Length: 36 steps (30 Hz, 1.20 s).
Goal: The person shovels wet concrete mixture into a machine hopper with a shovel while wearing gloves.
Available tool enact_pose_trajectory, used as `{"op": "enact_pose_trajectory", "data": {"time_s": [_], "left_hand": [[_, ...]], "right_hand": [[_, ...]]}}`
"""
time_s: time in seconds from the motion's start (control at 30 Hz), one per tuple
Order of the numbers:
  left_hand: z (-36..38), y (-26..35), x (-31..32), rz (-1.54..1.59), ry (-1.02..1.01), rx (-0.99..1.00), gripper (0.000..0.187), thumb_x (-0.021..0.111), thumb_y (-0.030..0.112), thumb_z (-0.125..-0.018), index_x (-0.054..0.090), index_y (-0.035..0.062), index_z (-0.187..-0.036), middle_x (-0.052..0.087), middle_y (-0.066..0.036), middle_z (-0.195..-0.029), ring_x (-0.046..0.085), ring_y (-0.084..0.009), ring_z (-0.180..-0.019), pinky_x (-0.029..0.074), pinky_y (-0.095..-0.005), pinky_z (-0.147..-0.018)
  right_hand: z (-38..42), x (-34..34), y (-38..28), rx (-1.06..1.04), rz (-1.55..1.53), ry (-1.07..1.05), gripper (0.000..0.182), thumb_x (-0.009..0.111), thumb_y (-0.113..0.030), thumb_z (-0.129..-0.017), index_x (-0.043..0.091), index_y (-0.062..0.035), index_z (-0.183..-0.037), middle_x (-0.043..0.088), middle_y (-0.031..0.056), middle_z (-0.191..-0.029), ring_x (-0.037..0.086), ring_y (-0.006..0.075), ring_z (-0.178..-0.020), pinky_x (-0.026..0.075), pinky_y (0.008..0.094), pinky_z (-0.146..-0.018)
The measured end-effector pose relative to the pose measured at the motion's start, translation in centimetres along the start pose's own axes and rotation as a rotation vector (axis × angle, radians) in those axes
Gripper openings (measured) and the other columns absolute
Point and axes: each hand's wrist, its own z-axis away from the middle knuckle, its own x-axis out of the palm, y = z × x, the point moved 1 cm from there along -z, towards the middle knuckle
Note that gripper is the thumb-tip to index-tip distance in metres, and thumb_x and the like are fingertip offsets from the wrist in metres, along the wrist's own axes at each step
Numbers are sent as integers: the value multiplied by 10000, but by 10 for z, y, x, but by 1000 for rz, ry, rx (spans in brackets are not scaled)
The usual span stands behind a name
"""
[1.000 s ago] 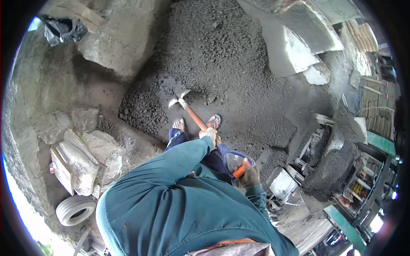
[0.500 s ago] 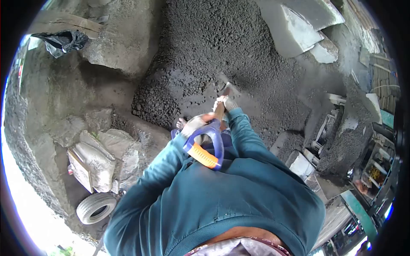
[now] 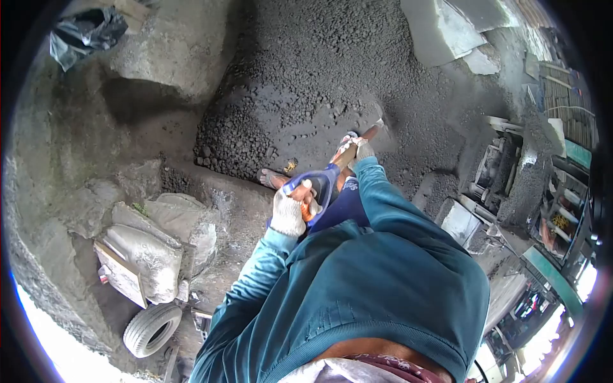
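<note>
I hold a shovel with a wooden shaft [image 3: 348,155] and a blue D-handle [image 3: 321,184] with an orange grip. My left hand [image 3: 288,214], in a white glove, is closed on the D-handle. My right hand [image 3: 364,150], also gloved, grips the shaft lower down. The blade end [image 3: 377,126] rests in the dark gravel mix [image 3: 300,108] on the ground, in front of my sandalled foot [image 3: 271,179]. My teal sleeves and torso fill the lower frame.
Grey sacks [image 3: 150,246] and a small tyre [image 3: 152,329] lie at the left. A black plastic bag [image 3: 83,35] sits on a concrete block at top left. Concrete slabs [image 3: 440,32] stand at top right. A metal machine [image 3: 511,172] heaped with mix is at the right.
The shovel has swung from my left front to my right front. The D-handle moved from my right side to my left hand, and my right hand now holds the shaft.
</note>
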Motion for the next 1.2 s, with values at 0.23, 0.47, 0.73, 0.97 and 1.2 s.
{"op": "enact_pose_trajectory", "data": {"time_s": [0.23, 0.47, 0.73, 0.97, 1.2], "left_hand": [[-66, 40, -87, 33, 3, 58, 150, 717, 173, -839, 631, 57, -799, 558, -6, -600, 533, -133, -471, 430, -269, -436], [39, 92, -176, -62, 421, 265, 130, 674, 176, -890, 599, 86, -832, 568, -16, -657, 522, -140, -481, 439, -288, -468], [209, 127, -161, -76, 691, 504, 170, 654, 212, -891, 569, 66, -886, 523, -20, -654, 488, -146, -472, 426, -303, -465], [206, 82, -177, 84, 617, 453, 145, 599, 123, -848, 546, 71, -723, 537, -53, -584, 526, -185, -463, 433, -325, -470], [55, 12, -217, 359, 441, 333, 219, 646, 249, -885, 530, 138, -737, 468, 22, -579, 435, -136, -431, 361, -298, -428]], "right_hand": [[-55, 64, 73, 78, -39, 298, 181, 602, -156, -884, 508, -131, -1036, 538, 64, -852, 562, 240, -752, 531, 496, -738], [-12, 175, 213, 410, 393, 169, 297, 574, -280, -904, 467, -140, -1143, 527, 83, -997, 564, 323, -963, 506, 608, -853], [113, 277, 355, 613, 409, -24, 211, 642, -142, -862, 553, -145, -1053, 604, 71, -958, 613, 261, -874, 500, 621, -748], [135, 269, 266, 375, 600, 52, 134, 686, -122, -824, 581, -108, -905, 588, 28, -766, 602, 220, -706, 496, 516, -605], [-14, 257, 232, 346, 1080, 176, 247, 647, -191, -866, 579, -104, -1087, 615, 60, -1020, 631, 256, -888, 544, 481, -775]]}}
